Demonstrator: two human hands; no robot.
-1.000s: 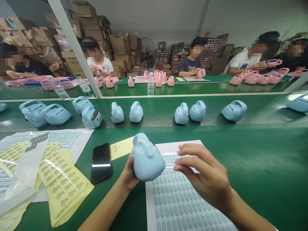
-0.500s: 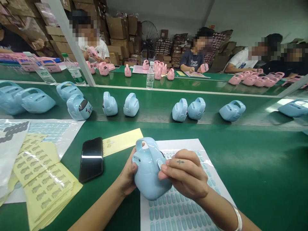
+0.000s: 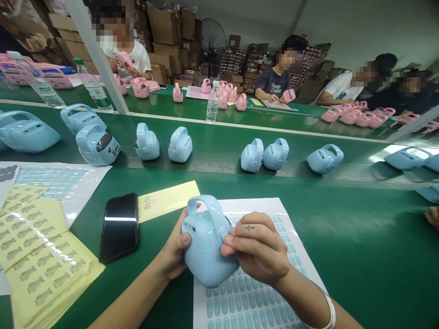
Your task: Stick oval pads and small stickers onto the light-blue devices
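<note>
A light blue, rounded plastic case with a carrying handle (image 3: 209, 256) is held up in front of me, above a white sheet of pale blue oval stickers (image 3: 252, 299). My left hand (image 3: 176, 246) is closed around its left side, thumb near the small slot in the shell. On the other side, my right hand (image 3: 260, 249) has its thumb and fingertips pinched against the round lower end of the handle. Whatever lies between those fingertips is too small or hidden to make out. The side of the case facing away is out of sight.
Left of my arms lie a black phone (image 3: 120, 227), a yellow slip (image 3: 168, 201) and a stack of yellow sticker sheets (image 3: 44, 269). Several blue cases (image 3: 180, 145) stand along the strip beyond. Co-workers with pink cases sit opposite; another person's hand (image 3: 432, 216) shows at the right edge.
The view has shifted slightly, so most things sit further left. Both hands keep their hold on the blue case. At the right edge, another person's hand has come into view.
</note>
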